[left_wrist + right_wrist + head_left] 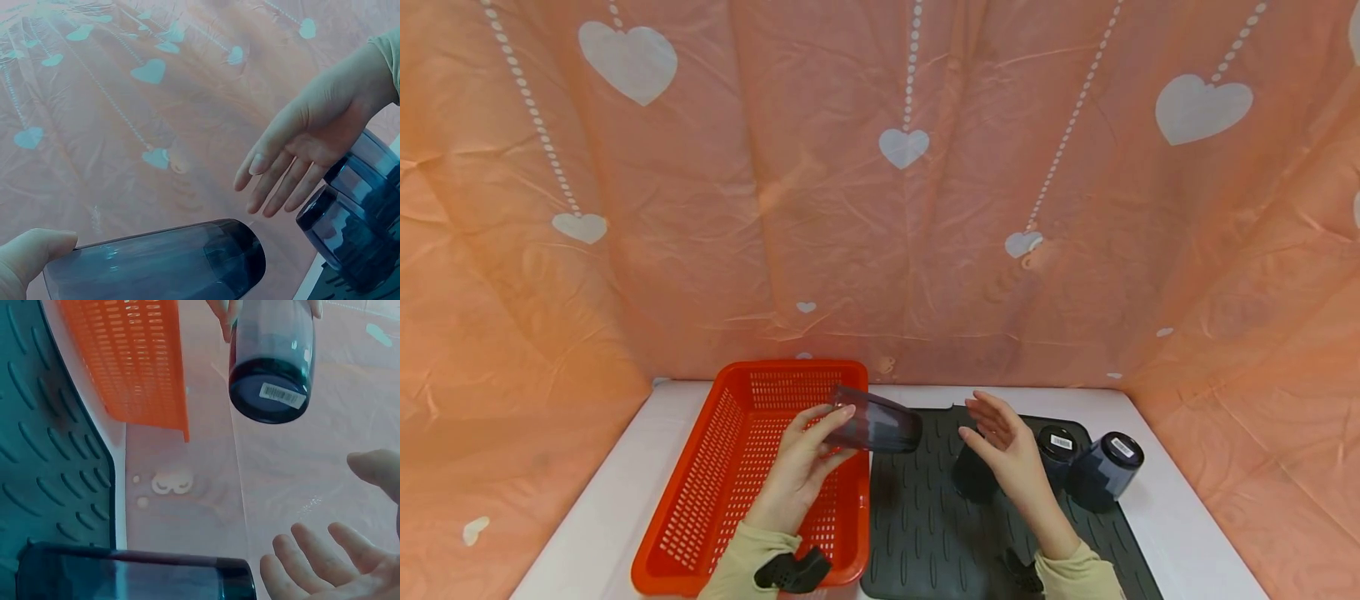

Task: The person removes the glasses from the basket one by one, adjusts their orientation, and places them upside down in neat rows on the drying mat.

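Observation:
My left hand point(805, 467) grips a dark translucent tumbler point(876, 422) on its side above the right rim of the orange basket point(700, 508), its base pointing right. The left wrist view shows the same tumbler point(162, 265) with my thumb point(31, 253) on it; the right wrist view shows its barcoded base point(270, 394). My right hand point(1000, 446) hovers open, fingers spread, a short way right of the tumbler over the dark ribbed mat point(917, 517). Under that hand stands an upturned dark tumbler point(973, 477).
Two more dark tumblers with barcode labels point(1060, 450) point(1105, 471) stand upside down at the mat's right end. The basket and mat lie side by side on a white table point(602, 500). Pink heart-printed cloth point(880, 192) closes off the back and both sides.

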`<state>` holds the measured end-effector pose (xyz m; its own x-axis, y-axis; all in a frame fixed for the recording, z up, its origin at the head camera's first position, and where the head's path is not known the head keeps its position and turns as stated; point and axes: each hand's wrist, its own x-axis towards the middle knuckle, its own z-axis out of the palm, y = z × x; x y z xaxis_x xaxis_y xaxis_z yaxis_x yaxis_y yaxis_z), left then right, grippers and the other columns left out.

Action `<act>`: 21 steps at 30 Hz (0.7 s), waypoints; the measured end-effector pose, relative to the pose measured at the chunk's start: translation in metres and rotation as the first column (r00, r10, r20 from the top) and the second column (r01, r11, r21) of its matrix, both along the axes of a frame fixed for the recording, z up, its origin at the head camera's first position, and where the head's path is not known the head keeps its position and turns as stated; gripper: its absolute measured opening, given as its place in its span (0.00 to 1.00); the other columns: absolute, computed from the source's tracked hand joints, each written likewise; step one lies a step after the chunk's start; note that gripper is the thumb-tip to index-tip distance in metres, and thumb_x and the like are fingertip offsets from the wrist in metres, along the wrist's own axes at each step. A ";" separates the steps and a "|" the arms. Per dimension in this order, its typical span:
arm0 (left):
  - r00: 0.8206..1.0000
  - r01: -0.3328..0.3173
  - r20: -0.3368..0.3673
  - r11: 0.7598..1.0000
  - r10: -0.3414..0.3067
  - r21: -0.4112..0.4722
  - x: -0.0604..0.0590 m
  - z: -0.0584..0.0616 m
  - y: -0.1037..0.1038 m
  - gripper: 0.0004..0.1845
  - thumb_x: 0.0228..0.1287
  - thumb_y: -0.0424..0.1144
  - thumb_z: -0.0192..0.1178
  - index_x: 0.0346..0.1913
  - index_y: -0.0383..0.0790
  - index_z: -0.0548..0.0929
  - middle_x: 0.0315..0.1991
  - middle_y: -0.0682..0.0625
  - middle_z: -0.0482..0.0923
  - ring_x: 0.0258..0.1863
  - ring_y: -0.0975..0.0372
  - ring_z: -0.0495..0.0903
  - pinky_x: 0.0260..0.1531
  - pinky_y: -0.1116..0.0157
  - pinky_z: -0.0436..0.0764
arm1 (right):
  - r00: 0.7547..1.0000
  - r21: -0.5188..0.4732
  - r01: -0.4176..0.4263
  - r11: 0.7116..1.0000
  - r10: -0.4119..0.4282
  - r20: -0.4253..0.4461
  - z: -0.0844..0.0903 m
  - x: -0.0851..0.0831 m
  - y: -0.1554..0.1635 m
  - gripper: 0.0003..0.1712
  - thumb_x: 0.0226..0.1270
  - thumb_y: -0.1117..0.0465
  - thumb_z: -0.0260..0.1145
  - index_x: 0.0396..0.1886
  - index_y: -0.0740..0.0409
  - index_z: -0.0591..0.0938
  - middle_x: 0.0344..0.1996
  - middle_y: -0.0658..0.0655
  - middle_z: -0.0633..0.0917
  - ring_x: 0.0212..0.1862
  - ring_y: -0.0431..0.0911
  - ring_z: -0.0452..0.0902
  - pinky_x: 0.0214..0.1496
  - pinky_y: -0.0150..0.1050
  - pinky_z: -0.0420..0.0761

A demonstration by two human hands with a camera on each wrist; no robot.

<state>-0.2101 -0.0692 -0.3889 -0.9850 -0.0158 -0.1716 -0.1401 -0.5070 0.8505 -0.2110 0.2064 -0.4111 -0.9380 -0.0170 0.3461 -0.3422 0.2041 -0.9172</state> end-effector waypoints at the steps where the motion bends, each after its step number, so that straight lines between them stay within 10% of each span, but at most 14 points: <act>1: 1.000 0.000 0.001 1.000 0.000 0.007 0.000 0.000 0.001 0.29 0.57 0.38 0.69 0.56 0.35 0.64 0.38 0.45 0.81 0.31 0.58 0.81 0.40 0.57 0.82 | 1.000 -0.014 -0.013 1.000 0.013 0.004 0.000 0.000 -0.001 0.32 0.61 0.63 0.70 0.64 0.57 0.71 0.58 0.62 0.77 0.60 0.52 0.72 0.60 0.33 0.71; 21: 0.999 0.039 -0.008 0.998 -0.039 0.048 0.005 -0.003 0.015 0.28 0.59 0.36 0.67 0.55 0.37 0.63 0.39 0.45 0.80 0.34 0.57 0.80 0.40 0.56 0.82 | 0.952 -0.265 -0.204 0.942 0.255 0.172 -0.011 0.000 -0.022 0.29 0.70 0.62 0.60 0.68 0.62 0.66 0.62 0.66 0.72 0.58 0.45 0.74 0.60 0.41 0.72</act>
